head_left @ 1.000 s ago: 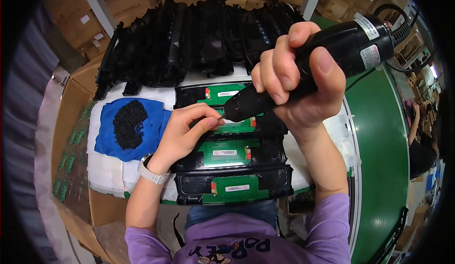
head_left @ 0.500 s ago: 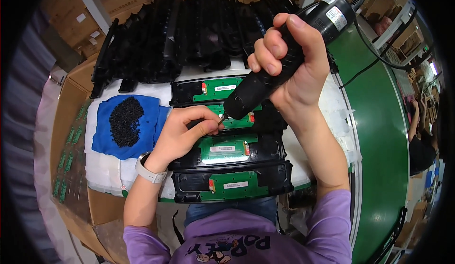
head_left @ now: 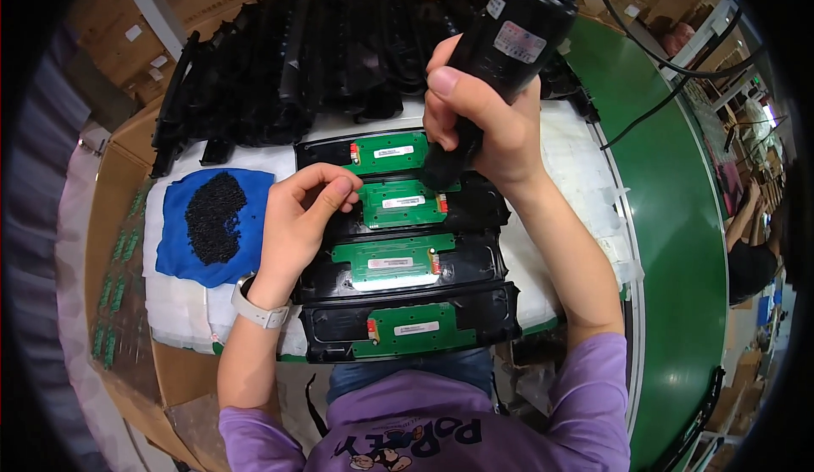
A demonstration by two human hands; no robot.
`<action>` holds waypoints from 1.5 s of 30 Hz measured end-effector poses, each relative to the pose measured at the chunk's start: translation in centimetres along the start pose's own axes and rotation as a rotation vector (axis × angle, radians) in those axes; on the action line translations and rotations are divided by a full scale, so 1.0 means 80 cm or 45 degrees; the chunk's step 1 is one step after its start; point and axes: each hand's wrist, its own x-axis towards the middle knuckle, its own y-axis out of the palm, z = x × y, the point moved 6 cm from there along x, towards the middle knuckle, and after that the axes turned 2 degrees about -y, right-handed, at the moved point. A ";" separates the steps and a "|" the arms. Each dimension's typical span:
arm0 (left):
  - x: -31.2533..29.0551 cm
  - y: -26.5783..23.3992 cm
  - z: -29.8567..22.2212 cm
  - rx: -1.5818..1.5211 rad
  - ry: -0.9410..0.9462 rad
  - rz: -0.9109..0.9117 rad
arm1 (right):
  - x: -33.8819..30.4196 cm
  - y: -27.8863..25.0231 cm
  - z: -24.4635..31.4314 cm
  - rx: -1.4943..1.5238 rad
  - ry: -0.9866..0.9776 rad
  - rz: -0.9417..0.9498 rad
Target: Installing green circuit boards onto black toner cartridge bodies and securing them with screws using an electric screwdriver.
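A black electric screwdriver [head_left: 515, 48] is wrapped in the fingers of my right hand [head_left: 500, 128]. It tilts so that its nose reaches the upper right of a green circuit board [head_left: 398, 205]; the bit's tip is hidden. That board sits in the second black plastic panel [head_left: 483, 209] from the far end. By the board's left end my left hand [head_left: 301, 213] has its thumb and fingertips pinched together, and anything between them is too small to see. On the left a blue cloth [head_left: 178, 256] bears a heap of small black screws [head_left: 216, 217].
Other panels with boards lie in the same column, such as the nearest panel [head_left: 318, 332]. Many black plastic parts [head_left: 288, 65] are stacked behind. A cord [head_left: 661, 56] runs off the screwdriver at the right, above a green belt [head_left: 678, 285]. A cardboard box [head_left: 127, 175] stands left.
The screwdriver has swung more upright, and its nose has shifted right and away from my left fingers. My left hand has drawn back a little to the left and up.
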 end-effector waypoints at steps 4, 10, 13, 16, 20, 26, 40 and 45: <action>-0.002 0.003 0.002 0.000 -0.042 0.047 | -0.002 0.004 -0.004 -0.080 -0.006 0.000; 0.000 0.006 0.008 0.004 -0.089 0.072 | -0.002 0.009 -0.005 -0.125 -0.025 -0.004; 0.000 0.006 0.013 -0.019 -0.126 0.080 | -0.002 0.014 -0.005 -0.168 -0.046 0.021; 0.002 0.007 0.016 -0.043 -0.151 0.093 | 0.000 0.019 -0.008 -0.205 -0.089 0.058; 0.004 0.006 0.021 -0.077 -0.185 0.113 | 0.002 0.021 -0.012 -0.211 -0.063 0.089; 0.003 0.006 0.022 -0.113 -0.191 0.102 | -0.003 0.023 -0.010 -0.285 -0.018 0.131; -0.010 0.012 0.011 -0.454 -0.291 0.169 | -0.003 0.014 0.039 0.642 -0.240 0.056; -0.010 0.013 0.011 -0.429 -0.275 0.190 | -0.004 0.015 0.035 0.653 -0.228 -0.083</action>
